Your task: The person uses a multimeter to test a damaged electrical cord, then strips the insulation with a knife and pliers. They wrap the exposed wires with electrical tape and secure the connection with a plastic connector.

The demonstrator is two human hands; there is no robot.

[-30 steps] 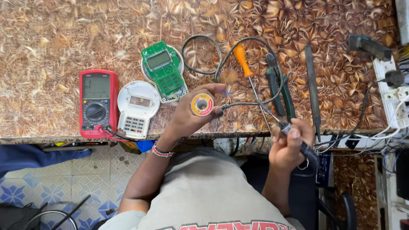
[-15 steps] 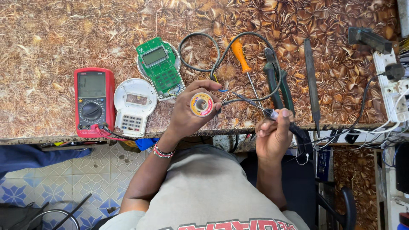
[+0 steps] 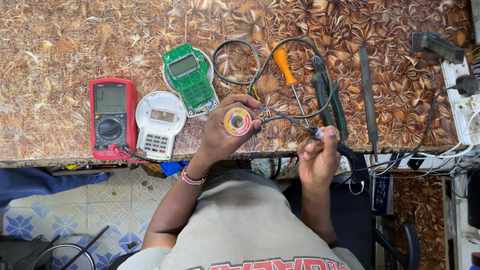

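Left hand: the left hand (image 3: 220,134) is wrapped around a small solder spool (image 3: 237,121), its round face with a yellow ring turned up to the camera, fingers curled over the rim.
Right hand: the right hand (image 3: 317,159) is clenched on the dark handle of a soldering iron (image 3: 320,134), thumb on top; the thin shaft runs from the fist toward the spool.
Where iron meets spool: the tip appears to end just beside the spool's right edge, but it is too thin and dark to tell whether it touches.
Spool's place: held above the near edge of the table (image 3: 60,45), not resting on it.
Left of the spool: a green circuit board (image 3: 190,80) lies on a white round shell; nearer still, a white keypad cover (image 3: 160,124); beyond that, a red multimeter (image 3: 113,117).
Right of the spool: an orange-handled screwdriver (image 3: 283,62), dark green pliers (image 3: 330,102) and a flat dark file (image 3: 367,92), all on the table; a black cable (image 3: 235,60) loops behind the spool.
Doing it well: I judge the spool should be kept steady and only a short free end of solder offered to the tip, fingers kept back from the hot shaft, and the iron's cord kept clear of the board.
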